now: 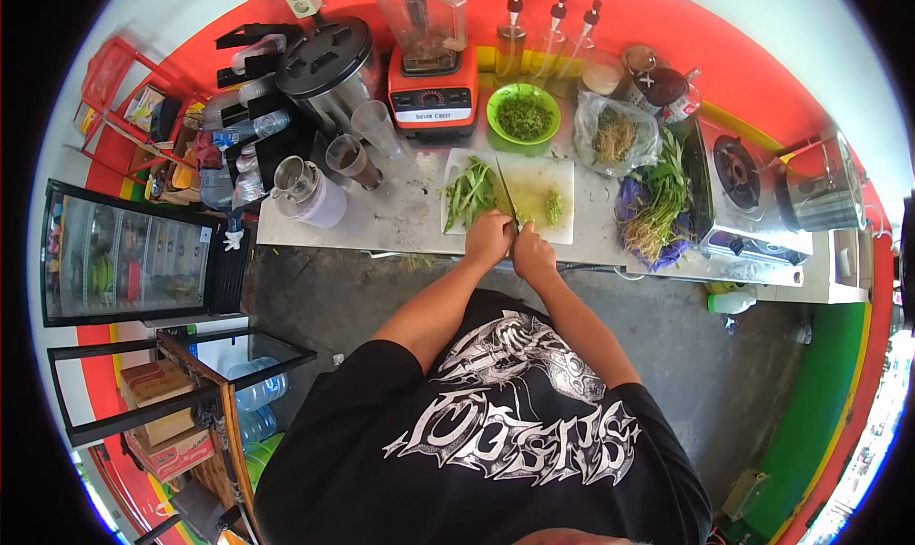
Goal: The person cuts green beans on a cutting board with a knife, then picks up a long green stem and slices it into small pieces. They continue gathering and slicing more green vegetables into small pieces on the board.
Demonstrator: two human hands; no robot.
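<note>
A white cutting board lies at the counter's front edge, with long green leaves on its left part and a small pile of chopped green pieces on its right. Between them a knife points away from me, blade over the board. My right hand is closed around its handle, which is mostly hidden. My left hand is closed beside the knife at the board's front edge, below the leaves; its fingers hide what they hold.
Behind the board stand a green bowl of chopped greens, a red blender and pump bottles. To the right are a plastic bag, a bunch of rooted greens and a stove. A jug stands left.
</note>
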